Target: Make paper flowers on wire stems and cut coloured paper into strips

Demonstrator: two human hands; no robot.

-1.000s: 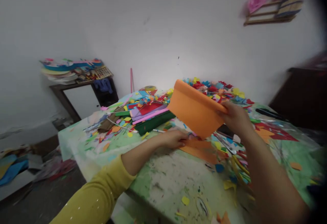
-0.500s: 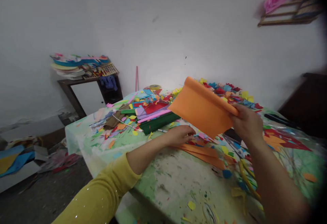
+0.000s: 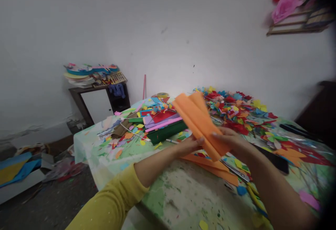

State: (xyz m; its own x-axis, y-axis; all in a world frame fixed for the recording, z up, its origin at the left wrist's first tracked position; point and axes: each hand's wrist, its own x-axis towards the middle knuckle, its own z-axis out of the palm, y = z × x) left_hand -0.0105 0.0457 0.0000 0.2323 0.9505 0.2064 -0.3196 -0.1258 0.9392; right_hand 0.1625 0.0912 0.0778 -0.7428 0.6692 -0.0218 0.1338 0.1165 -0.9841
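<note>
Both hands hold a folded orange sheet, paper or felt, tilted above the table. My left hand grips its lower left edge, with the thumb on the near face. My right hand is closed on its right side. Under the hands, flat orange strips lie on the table. Scissors rest just right of the strips, their handles partly out of sight. A dark phone-like slab lies beyond my right wrist.
The cloth-covered table carries a heap of colourful flower-like cutouts at the back right. Rolled sheets, including a dark green roll, lie at centre left. A low cabinet stands by the wall; a box sits on the floor.
The orange sheet, spread out in my right hand before, is now folded narrower and lower between both hands. My left hand has risen from the table strips and taken hold of it.
</note>
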